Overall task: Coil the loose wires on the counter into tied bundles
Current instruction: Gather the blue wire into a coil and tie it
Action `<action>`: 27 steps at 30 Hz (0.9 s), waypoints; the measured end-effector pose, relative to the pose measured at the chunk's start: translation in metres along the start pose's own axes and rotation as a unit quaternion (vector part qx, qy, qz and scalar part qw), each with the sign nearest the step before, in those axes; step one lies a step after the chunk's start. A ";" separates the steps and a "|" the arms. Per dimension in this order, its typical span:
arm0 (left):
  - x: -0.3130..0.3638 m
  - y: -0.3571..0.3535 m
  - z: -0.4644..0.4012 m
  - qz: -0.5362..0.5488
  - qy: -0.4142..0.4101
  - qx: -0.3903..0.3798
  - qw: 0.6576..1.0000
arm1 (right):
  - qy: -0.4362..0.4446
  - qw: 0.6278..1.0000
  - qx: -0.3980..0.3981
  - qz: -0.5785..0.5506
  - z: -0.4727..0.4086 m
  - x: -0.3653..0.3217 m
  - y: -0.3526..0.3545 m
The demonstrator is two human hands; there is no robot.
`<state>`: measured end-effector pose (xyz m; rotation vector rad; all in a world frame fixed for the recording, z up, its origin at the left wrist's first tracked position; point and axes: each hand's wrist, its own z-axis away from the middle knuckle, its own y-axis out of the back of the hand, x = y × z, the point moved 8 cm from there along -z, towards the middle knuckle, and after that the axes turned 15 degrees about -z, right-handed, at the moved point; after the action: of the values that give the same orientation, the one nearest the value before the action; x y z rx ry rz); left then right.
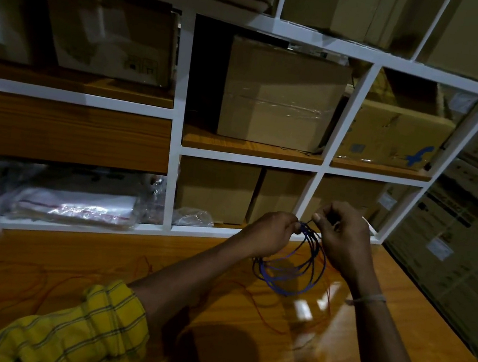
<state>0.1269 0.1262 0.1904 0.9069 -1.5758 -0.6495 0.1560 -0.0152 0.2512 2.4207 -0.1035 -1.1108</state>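
Blue wire coil (290,266) hangs over the counter (393,338), gathered at its top between both hands. Left hand (270,233) fingers pinch the loops together; right hand (342,237) fingers pinch a wire end just beside them. Judging it thin, light and springy, so loops will fan out if released. Hold at the gathered top. Loose orange wire (36,281) lies on the counter, hard to see.
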 end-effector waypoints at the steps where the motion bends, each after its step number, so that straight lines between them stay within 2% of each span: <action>1: -0.003 0.000 0.000 0.021 0.013 -0.007 1.000 | 0.014 1.000 0.006 -0.006 0.002 -0.002 -0.001; 4: -0.013 -0.003 -0.003 0.130 0.058 -0.029 0.989 | -0.019 0.994 0.013 -0.105 0.009 0.006 -0.011; 6: -0.017 -0.003 -0.005 0.157 0.075 -0.038 0.984 | -0.048 0.986 0.002 -0.162 0.012 0.013 -0.020; 9: -0.018 0.004 -0.008 0.117 0.066 -0.032 0.990 | -0.064 0.979 -0.019 -0.192 0.011 0.018 -0.027; 13: -0.012 0.011 -0.004 0.076 0.025 -0.014 0.997 | -0.083 0.976 -0.001 -0.202 0.007 0.023 -0.026; 20: -0.018 0.007 -0.010 0.011 0.012 0.018 1.000 | -0.044 0.987 0.032 -0.150 0.007 0.018 -0.029; 27: -0.035 0.009 -0.016 0.037 0.037 0.039 0.998 | -0.092 0.978 0.023 -0.185 0.009 0.029 -0.049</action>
<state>0.1422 0.1615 0.1819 0.9150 -1.5696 -0.4992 0.1631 0.0170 0.2041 2.4347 0.2768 -1.5088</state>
